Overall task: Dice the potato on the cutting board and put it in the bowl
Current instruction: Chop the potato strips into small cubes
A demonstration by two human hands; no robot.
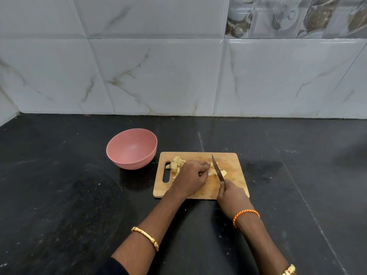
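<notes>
A wooden cutting board [232,165] lies on the black counter. My left hand [193,177] presses on a pale piece of potato [214,172] in the board's middle, partly hiding it. My right hand [231,195] grips the handle of a knife [218,169] whose blade rests across that piece, tip pointing away from me. Several cut potato pieces [176,164] lie on the left of the board, by its handle slot. An empty pink bowl [132,148] stands on the counter just left of the board.
The black stone counter [69,195] runs to a tiled wall [158,76] at the back. A corner wall closes the far left. Bracelets sit on both wrists.
</notes>
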